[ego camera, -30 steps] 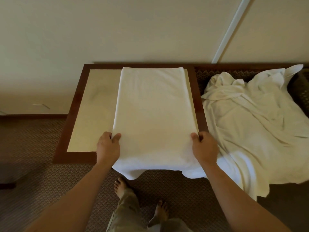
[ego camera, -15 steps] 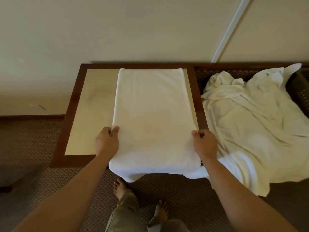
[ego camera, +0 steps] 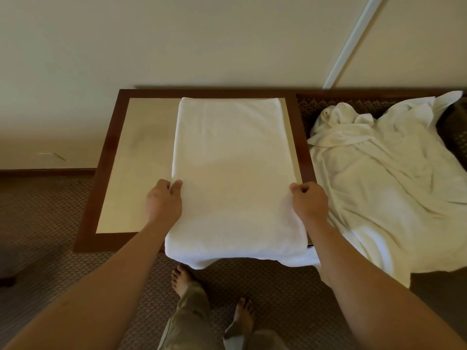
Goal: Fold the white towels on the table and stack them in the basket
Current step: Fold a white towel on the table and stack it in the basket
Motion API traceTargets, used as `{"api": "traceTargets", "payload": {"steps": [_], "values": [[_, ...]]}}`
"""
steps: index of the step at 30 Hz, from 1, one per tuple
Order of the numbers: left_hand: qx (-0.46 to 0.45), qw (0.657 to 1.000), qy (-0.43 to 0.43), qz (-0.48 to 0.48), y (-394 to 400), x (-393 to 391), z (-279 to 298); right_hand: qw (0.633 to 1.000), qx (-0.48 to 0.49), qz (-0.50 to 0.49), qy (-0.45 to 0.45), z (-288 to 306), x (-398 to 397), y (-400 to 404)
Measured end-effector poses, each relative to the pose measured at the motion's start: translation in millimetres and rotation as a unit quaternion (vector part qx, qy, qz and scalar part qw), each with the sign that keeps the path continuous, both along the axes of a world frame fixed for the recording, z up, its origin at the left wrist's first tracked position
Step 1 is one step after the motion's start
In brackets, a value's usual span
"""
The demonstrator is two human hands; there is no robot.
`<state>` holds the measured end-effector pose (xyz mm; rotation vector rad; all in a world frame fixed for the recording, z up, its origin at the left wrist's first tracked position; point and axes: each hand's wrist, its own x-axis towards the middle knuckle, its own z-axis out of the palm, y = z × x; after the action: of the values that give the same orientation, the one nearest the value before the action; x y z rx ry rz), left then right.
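Folded white towel [ego camera: 235,173] lies lengthwise on the counter [ego camera: 141,152], a long soft rectangle of terry cloth with rounded folded edges. Its near end droops over the counter's front edge, with an uneven lower layer hanging below.

Left hand [ego camera: 163,204] grips the towel's left long edge, thumb on top, fingers [ego camera: 166,186] curled round the edge. Right hand [ego camera: 309,202] grips the right long edge the same way, fingers curled in, knuckles up. Both hands sit on the near half of the towel, level with each other, and the cloth stretches smooth and flat between them. Beyond the fingers the towel runs to the far end of the counter, close to the wall.

The counter is rectangular, with a pale matte inlay and a dark glossy wood frame. Bare inlay shows left of the left hand; only a thin strip shows right of the towel.

Right of the right hand, just past the counter frame, a loose white towel heap [ego camera: 384,178] is spread out, crumpled and creased, with bunched folds at its far end. It rests on a dark woven surface [ego camera: 454,132]; cannot tell if that is the basket.

Below the hands: patterned brown carpet [ego camera: 45,223], bare feet, olive trouser legs [ego camera: 189,319]. Plain cream wall behind, with a white strip [ego camera: 353,41] running diagonally.
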<state>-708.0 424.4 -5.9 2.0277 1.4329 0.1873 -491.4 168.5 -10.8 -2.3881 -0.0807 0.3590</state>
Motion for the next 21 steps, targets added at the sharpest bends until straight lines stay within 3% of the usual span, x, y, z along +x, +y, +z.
{"api": "traceTargets", "payload": {"steps": [3,6,9,11,13,17,21], "values": [[0.054,0.999,0.009,-0.001,-5.3,-1.4,-10.1,0.999,-0.041,0.005,-0.029,-1.8,-7.2,0.8],[0.116,0.993,-0.016,0.008,-21.6,-7.4,-8.6,0.981,-0.121,0.036,-0.148,4.9,-27.6,1.6],[0.181,0.969,0.030,-0.165,-59.4,-15.9,-3.9,0.942,-0.131,0.212,-0.226,3.6,-75.8,-2.2],[0.156,0.933,0.092,-0.310,-89.4,-25.1,-12.2,0.910,-0.158,0.336,-0.186,-9.0,-109.3,-7.2],[0.162,0.911,0.125,-0.358,-99.2,-43.6,-27.2,0.890,-0.207,0.375,-0.158,-20.5,-119.3,-18.7],[0.175,0.919,0.171,-0.310,-74.2,-84.2,-36.5,0.908,-0.273,0.300,-0.102,-27.2,-84.3,-68.4],[0.121,0.954,0.200,-0.189,-69.7,-94.5,-30.1,0.917,-0.310,0.245,-0.058,-18.1,-73.8,-89.1]]}}
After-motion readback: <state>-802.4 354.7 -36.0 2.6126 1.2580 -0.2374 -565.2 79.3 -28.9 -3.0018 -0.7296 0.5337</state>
